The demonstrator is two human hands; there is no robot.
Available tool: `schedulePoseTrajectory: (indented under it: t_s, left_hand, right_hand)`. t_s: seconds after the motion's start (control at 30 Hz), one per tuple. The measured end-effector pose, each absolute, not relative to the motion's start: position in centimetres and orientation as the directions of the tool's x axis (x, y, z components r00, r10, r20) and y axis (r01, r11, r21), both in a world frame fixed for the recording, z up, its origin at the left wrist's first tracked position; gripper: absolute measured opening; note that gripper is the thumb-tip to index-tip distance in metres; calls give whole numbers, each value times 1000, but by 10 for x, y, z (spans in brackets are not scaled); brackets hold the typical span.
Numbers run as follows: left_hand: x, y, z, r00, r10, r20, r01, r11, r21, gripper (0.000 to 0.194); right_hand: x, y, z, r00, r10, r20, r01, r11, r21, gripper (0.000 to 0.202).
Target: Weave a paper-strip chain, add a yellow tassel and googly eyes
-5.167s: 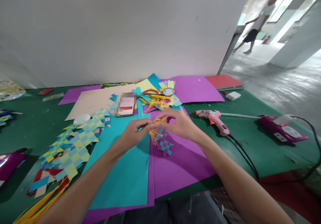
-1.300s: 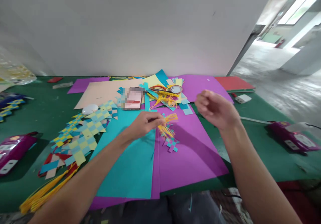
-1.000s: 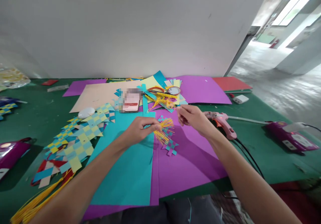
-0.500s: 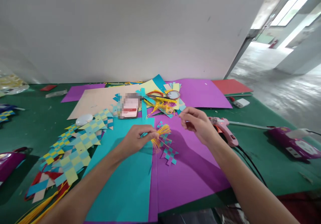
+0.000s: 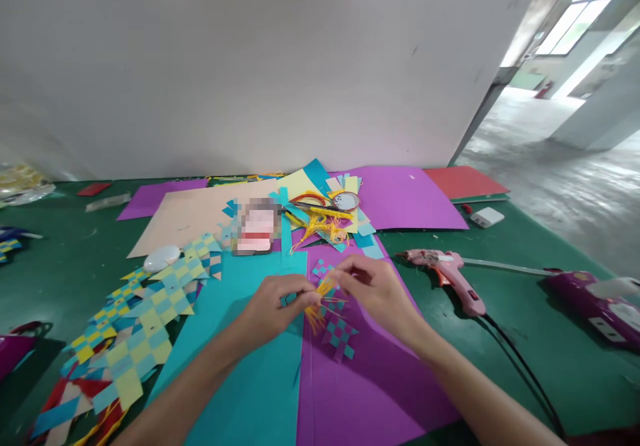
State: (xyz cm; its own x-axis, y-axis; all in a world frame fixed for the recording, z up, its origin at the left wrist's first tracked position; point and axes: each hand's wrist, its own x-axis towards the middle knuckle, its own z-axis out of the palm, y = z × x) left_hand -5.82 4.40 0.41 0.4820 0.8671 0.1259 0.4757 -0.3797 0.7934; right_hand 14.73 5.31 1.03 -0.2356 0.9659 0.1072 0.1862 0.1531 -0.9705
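My left hand (image 5: 283, 305) pinches a short yellow tassel (image 5: 315, 318) above the seam between the teal sheet (image 5: 240, 379) and the purple sheet (image 5: 370, 393). On the tassel's other side, my right hand (image 5: 373, 293) has its thumb and fingertips closed on the yellow threads. A few thin strands stick out to the right from between the hands. Just under them, a woven paper piece (image 5: 341, 334) in teal and purple checks lies on the purple sheet, partly hidden by the tassel and my fingers.
A pink glue gun (image 5: 457, 279) lies to the right, its cord trailing forward. Woven checked pieces (image 5: 165, 313) pile up at left. Behind the hands are a phone (image 5: 257, 229), scissors (image 5: 310, 199), yellow threads (image 5: 323, 226) and a tape roll (image 5: 346, 201). A white board (image 5: 250, 79) stands at the back.
My right hand has moved left and down to the tassel and now grips its threads. My left hand keeps its hold. The view has tilted slightly upward.
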Motion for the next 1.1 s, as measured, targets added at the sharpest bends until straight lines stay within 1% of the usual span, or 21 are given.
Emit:
schedulePoseTrajectory:
  t_s: [0.07, 0.1, 0.13, 0.2, 0.23, 0.27, 0.33, 0.43, 0.5, 0.57, 0.63, 0.67, 0.7, 0.77, 0.83, 0.87, 0.93, 0.97, 1.0, 1.03, 1.1]
  left_hand:
    - [-58, 44, 4, 488, 865, 118, 467, -373, 802, 29]
    - [-58, 44, 4, 492, 864, 111, 463, -367, 806, 29]
    - [-58, 44, 3, 493, 864, 106, 463, -363, 809, 29]
    - [-58, 43, 2, 491, 866, 96, 475, -358, 804, 29]
    - [-57, 43, 1, 493, 865, 91, 483, -359, 799, 29]
    - [-56, 43, 1, 495, 865, 87, 490, -360, 794, 29]
    - [-55, 43, 1, 493, 865, 87, 501, -364, 785, 29]
    - [-52, 42, 3, 473, 875, 99, 506, -362, 783, 28]
    - [-52, 42, 6, 464, 880, 103, 500, -357, 789, 28]
    - [-52, 41, 9, 462, 880, 110, 494, -358, 792, 29]
    - [-53, 41, 12, 458, 881, 121, 495, -366, 788, 30]
    - [-53, 40, 12, 457, 880, 127, 498, -371, 784, 31]
    - [-53, 40, 13, 458, 880, 129, 500, -375, 781, 30]
    - [-54, 39, 13, 460, 879, 125, 506, -375, 777, 30]
    - [-54, 39, 12, 471, 876, 104, 510, -367, 778, 30]
    - [-55, 39, 11, 480, 872, 92, 509, -363, 781, 30]
    - [-55, 39, 10, 500, 863, 70, 509, -359, 782, 31]
    - [-56, 39, 9, 509, 858, 64, 508, -360, 782, 31]
    - [-56, 38, 9, 516, 854, 60, 507, -362, 782, 31]
    - [-55, 38, 9, 519, 853, 58, 506, -361, 783, 31]
    - [-55, 38, 9, 525, 850, 53, 495, -355, 793, 32]
  right_hand:
    - [154, 58, 11, -71, 989, 128, 104, 135, -985, 20]
    - [156, 59, 11, -35, 991, 127, 77, 130, -989, 20]
    - [156, 60, 11, -54, 991, 122, 70, 126, -990, 19]
    - [153, 57, 10, -226, 969, 102, 115, 130, -985, 14]
    - [149, 55, 9, -327, 941, 86, 147, 141, -979, 12]
    - [145, 52, 8, -393, 916, 77, 174, 156, -972, 10]
    - [138, 47, 9, -411, 908, 82, 215, 183, -959, 14]
    - [140, 48, 11, -296, 947, 123, 262, 204, -943, 18]
    - [148, 54, 13, -162, 975, 151, 248, 188, -950, 19]
    - [158, 61, 14, 5, 987, 163, 159, 160, -974, 22]
    - [164, 64, 15, 91, 985, 148, 64, 142, -988, 30]
    - [165, 64, 14, 83, 986, 142, 54, 138, -989, 34]
    - [164, 63, 14, 47, 988, 149, 83, 145, -986, 37]
    - [159, 58, 12, -93, 974, 207, 216, 223, -951, 35]
    - [153, 54, 10, -277, 904, 325, 327, 407, -853, 18]
    - [151, 52, 9, -365, 844, 394, 340, 514, -787, 10]
    - [149, 51, 6, -481, 723, 496, 310, 669, -675, 3]
    - [149, 52, 5, -501, 692, 520, 297, 701, -648, 4]
    - [151, 53, 5, -490, 698, 522, 298, 697, -652, 8]
    - [153, 53, 5, -445, 737, 509, 314, 661, -682, 10]
    - [158, 55, 10, -280, 843, 460, 355, 536, -765, 11]
